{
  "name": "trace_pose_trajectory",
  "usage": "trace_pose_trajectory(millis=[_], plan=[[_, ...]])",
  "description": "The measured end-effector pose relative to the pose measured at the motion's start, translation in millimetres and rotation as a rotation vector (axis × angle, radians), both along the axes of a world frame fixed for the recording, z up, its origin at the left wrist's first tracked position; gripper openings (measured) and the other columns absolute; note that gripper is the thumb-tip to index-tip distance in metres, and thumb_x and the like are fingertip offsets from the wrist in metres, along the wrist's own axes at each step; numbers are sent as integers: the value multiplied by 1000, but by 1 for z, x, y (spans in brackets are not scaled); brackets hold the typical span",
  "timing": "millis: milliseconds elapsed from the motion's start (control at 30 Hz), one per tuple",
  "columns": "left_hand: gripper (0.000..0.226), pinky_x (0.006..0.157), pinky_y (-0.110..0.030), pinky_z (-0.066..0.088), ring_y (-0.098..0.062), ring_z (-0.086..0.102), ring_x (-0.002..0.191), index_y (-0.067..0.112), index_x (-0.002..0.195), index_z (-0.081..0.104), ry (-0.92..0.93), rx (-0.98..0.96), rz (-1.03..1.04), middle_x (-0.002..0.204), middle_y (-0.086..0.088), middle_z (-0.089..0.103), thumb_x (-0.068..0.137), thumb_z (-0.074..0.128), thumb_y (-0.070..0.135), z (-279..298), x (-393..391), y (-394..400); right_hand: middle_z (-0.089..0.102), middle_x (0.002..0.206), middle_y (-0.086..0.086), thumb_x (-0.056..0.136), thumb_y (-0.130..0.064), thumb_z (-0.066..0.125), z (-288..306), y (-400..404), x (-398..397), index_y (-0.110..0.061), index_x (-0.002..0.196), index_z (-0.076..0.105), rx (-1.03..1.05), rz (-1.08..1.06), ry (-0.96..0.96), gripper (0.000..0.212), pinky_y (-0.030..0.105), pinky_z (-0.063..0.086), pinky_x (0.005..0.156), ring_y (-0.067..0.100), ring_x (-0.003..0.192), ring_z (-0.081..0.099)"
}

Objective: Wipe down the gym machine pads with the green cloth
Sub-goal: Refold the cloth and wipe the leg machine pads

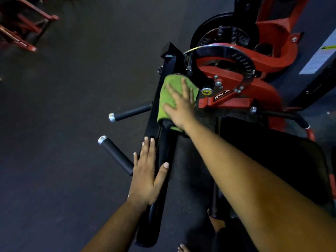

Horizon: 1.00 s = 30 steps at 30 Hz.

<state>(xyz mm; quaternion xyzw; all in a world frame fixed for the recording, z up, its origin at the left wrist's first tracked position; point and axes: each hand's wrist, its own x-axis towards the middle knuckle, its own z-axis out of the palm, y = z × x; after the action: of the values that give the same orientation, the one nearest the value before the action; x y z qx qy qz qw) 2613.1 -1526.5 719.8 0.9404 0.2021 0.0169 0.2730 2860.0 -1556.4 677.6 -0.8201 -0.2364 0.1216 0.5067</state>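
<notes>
From the head camera I see the green cloth (171,99), crumpled, draped over the long black pad (164,148). The pad's long axis runs away from me toward the red frame (241,86). My right hand (180,106) presses the cloth flat-fingered; my left hand (147,177) rests flat on the pad's nearer end.

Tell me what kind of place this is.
Most likely a gym. A red-framed exercise machine with a black pad, two rubber-gripped handles and a dark rubber-looking floor show it. The right hand presses a green cloth on the pad.
</notes>
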Motion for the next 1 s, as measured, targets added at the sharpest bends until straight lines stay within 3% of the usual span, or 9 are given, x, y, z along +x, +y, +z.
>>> trace_pose_trajectory(millis=[67,167,267,333,433,533,633,767,1000], plan=[[77,127,-47,-5,-6,-10,156,32,162,-2,30,3,-17,170,11,-10,99,20,71,-1,2,1,-1,172,7,86,-40,65,-8,3,19,-37,157,36,226,-91,142,77,40,5,127,25,158,-3],[74,127,-48,-7,-5,-11,156,35,162,-1,51,13,-23,170,12,-11,100,25,67,-2,4,4,15,171,-1,88,-43,59,-27,-2,-7,-30,161,26,546,-175,508,81,36,15,127,13,155,15],[74,126,-50,-7,-5,-12,156,34,162,-1,54,14,-26,171,9,-10,101,25,65,-4,3,3,39,162,-2,73,-66,59,-40,-10,-53,-25,158,35,565,-293,823,97,42,26,125,13,147,37],[75,126,-51,-7,-5,-11,156,32,163,-1,39,0,-20,171,8,-9,100,25,66,-4,4,4,35,164,-2,76,-66,56,-41,-25,-87,-29,158,34,486,-266,765,93,42,22,127,12,150,32],[77,127,-51,-6,-6,-7,156,27,163,2,-34,-33,-3,171,8,-6,100,23,66,-1,2,2,9,172,-5,88,-50,52,-27,-48,-150,-42,159,17,403,-62,455,80,36,3,129,8,157,5],[79,127,-48,-4,-9,-2,157,21,163,5,-135,-40,23,171,4,0,101,22,65,2,-6,-2,1,171,12,84,-39,59,-11,-43,-155,-40,160,19,219,-42,271,86,24,-8,124,21,158,-3],[75,128,-48,-2,-8,-1,157,19,163,6,-148,-9,17,171,1,2,102,27,58,0,-17,-5,-6,170,14,83,-33,66,11,-24,-111,-44,159,24,68,-109,245,87,41,9,128,31,158,5],[74,128,-43,-3,-5,-5,156,22,163,2,-115,18,-10,171,4,-4,102,27,57,-4,-45,-12,-8,170,15,91,-35,64,20,-20,-105,-45,159,25,-93,-116,160,79,43,13,126,36,157,6],[87,124,-33,-13,-3,-14,154,22,161,-12,-91,-106,12,170,8,-15,97,21,71,-13,-133,-17,-9,171,9,81,-45,50,16,-62,-246,-43,155,35,-115,-29,107,75,50,20,125,33,157,8]])
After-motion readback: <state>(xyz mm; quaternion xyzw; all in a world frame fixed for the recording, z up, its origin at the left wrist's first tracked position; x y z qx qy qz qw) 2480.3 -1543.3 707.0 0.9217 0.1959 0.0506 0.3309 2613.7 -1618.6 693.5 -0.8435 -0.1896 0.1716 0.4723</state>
